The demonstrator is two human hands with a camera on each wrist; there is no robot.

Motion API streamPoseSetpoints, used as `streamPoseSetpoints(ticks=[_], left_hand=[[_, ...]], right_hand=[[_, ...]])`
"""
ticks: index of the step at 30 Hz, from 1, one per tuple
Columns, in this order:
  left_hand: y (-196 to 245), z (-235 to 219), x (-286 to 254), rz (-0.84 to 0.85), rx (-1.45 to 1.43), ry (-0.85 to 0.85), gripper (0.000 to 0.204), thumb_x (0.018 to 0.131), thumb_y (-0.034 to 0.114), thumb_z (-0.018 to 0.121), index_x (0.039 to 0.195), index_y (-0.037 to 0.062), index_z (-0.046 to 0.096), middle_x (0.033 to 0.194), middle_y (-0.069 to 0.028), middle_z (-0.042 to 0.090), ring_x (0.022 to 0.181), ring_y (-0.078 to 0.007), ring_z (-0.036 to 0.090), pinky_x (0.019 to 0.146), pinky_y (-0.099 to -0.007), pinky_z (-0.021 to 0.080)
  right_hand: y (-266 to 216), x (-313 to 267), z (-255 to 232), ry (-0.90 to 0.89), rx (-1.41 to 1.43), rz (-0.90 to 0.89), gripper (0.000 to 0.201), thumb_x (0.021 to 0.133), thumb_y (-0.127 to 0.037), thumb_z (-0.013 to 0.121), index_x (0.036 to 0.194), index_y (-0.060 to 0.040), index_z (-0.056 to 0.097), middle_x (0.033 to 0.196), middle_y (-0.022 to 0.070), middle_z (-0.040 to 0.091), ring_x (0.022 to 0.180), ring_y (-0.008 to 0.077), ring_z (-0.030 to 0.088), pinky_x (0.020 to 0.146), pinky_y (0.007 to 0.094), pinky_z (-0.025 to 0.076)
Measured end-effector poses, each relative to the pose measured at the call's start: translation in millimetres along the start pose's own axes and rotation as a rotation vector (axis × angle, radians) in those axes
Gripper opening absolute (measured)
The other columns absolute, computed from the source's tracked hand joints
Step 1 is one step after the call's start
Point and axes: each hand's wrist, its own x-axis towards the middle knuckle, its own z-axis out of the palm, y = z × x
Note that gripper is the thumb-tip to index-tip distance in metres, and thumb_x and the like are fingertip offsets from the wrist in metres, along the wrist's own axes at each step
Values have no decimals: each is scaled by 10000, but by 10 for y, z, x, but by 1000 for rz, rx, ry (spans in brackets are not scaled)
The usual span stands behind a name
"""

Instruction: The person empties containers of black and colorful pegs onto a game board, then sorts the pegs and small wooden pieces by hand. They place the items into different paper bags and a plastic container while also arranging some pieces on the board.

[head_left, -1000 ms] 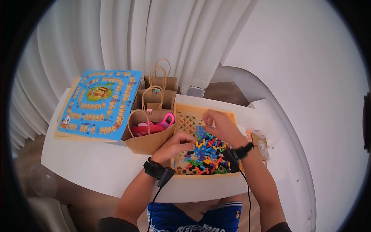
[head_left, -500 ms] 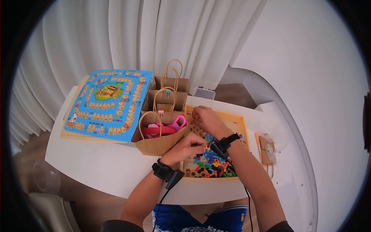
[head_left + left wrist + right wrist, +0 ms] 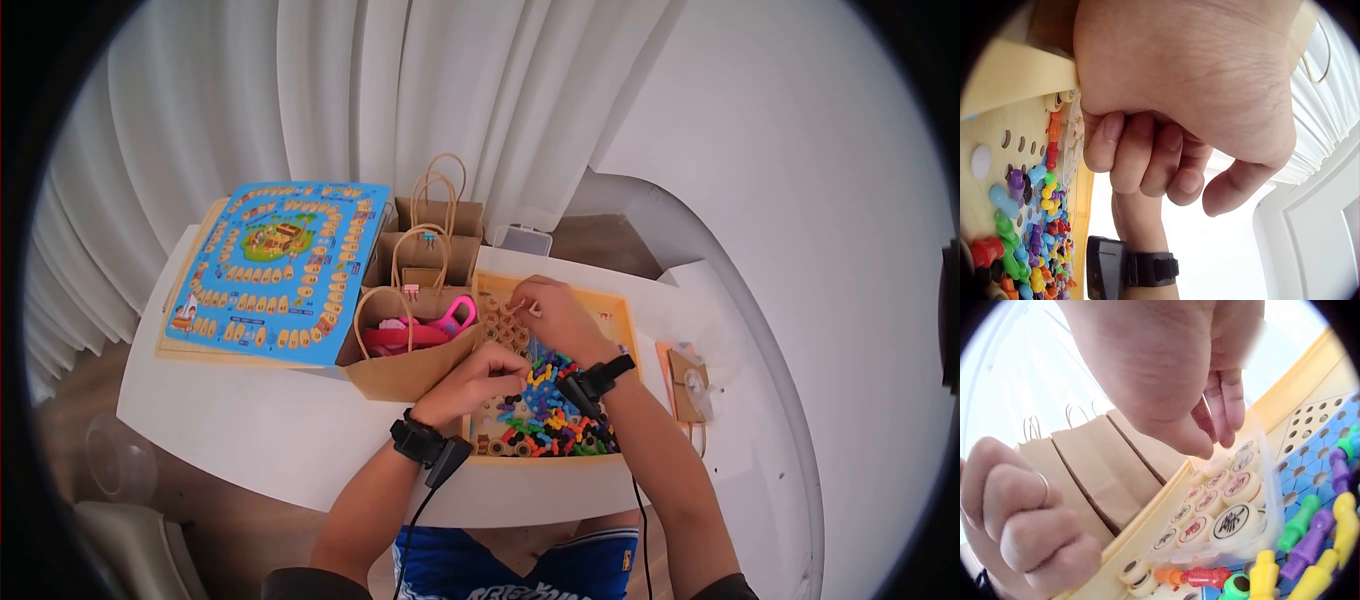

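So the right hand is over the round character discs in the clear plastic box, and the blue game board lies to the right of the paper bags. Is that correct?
Not quite: the blue game board lies to the left of the paper bags, as the head view shows. The right hand is over the round character discs in the clear plastic box.

Head view: light soft, moderately dim; shallow shading in curtain (image 3: 440, 100) folds; round black vignette; surface (image 3: 220, 420) edge bowed; small pegs (image 3: 548, 395) soft. Left wrist view: background brightly washed out; left hand (image 3: 1185, 81) shadowed beneath its fingers; corners dark. Right wrist view: upper-left glare; disc (image 3: 1234, 520) markings legible; smeared patch beside right hand (image 3: 1160, 369).
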Motion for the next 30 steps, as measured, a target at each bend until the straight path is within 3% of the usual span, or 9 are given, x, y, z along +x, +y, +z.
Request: streamPoseSetpoints(ticks=[3, 5, 7, 11, 13, 20, 23, 25, 30], left_hand=[[-25, -23, 2, -3, 4, -17, 326, 879, 127, 626, 743, 50, 339, 717, 23, 320, 687, -75, 336, 627, -285, 292], [-25, -20, -5, -3, 5, -4, 322, 881, 125, 627, 740, 48, 348, 716, 21, 327, 690, -76, 343, 632, -283, 296], [-9, -1, 0, 0, 5, 3, 318, 883, 123, 628, 738, 46, 357, 716, 20, 334, 693, -76, 350, 638, -282, 300], [-57, 5, -7, -27, -11, 37, 302, 889, 115, 635, 728, 41, 390, 716, 23, 375, 701, -82, 374, 648, -287, 308], [-76, 15, -11, -13, 9, 62, 306, 893, 127, 633, 726, 51, 388, 715, 26, 380, 697, -92, 361, 653, -289, 308], [-8, -50, -8, -89, 28, -2, 286, 889, 117, 638, 724, 44, 415, 728, 27, 408, 704, -71, 406, 633, -272, 326], [-28, -53, 3, -98, 77, 24, 346, 843, 176, 648, 691, 48, 364, 674, 11, 349, 651, -97, 347, 597, -297, 262], [-45, -19, 27, -82, 116, 60, 428, 800, 260, 672, 669, 51, 322, 632, -2, 283, 604, -129, 286, 569, -328, 199], [-48, 5, 63, -88, 152, 51, 460, 796, 273, 696, 638, 48, 328, 580, -12, 297, 550, -153, 274, 545, -343, 192]], right_hand=[[-14, -193, -262, 101, 119, 85, 113, 864, -22, 716, 975, 0, 722, 958, 129, 706, 836, 243, 706, 771, 357, 565], [61, -427, -487, 162, 130, 99, 103, 918, -45, 710, 1006, 7, 719, 941, 75, 708, 805, 178, 683, 744, 313, 550], [315, -742, -632, 247, 362, 234, 81, 948, -44, 687, 1004, 2, 722, 922, 40, 700, 816, 148, 674, 746, 285, 532], [535, -1341, -978, 336, 528, 415, 69, 949, -30, 669, 994, 3, 709, 909, 32, 684, 784, 138, 649, 730, 263, 504], [690, -1521, -991, 463, 874, 466, 78, 949, -40, 642, 995, 4, 688, 877, 42, 662, 779, 130, 615, 736, 262, 477], [907, -1534, -882, 585, 1200, 413, 101, 962, -91, 601, 1003, -9, 645, 825, 22, 582, 786, 126, 530, 758, 290, 426], [1111, -1566, -793, 552, 1286, 332, 115, 957, -63, 590, 1014, 2, 665, 828, 8, 587, 775, 123, 539, 768, 273, 434], [1160, -1620, -749, 556, 1292, 354, 122, 942, -63, 587, 1006, 7, 664, 774, -17, 519, 731, 98, 471, 738, 258, 402], [1081, -1639, -702, 541, 1317, 441, 126, 925, -70, 583, 976, 10, 667, 750, -40, 476, 716, 57, 421, 713, 242, 366]])
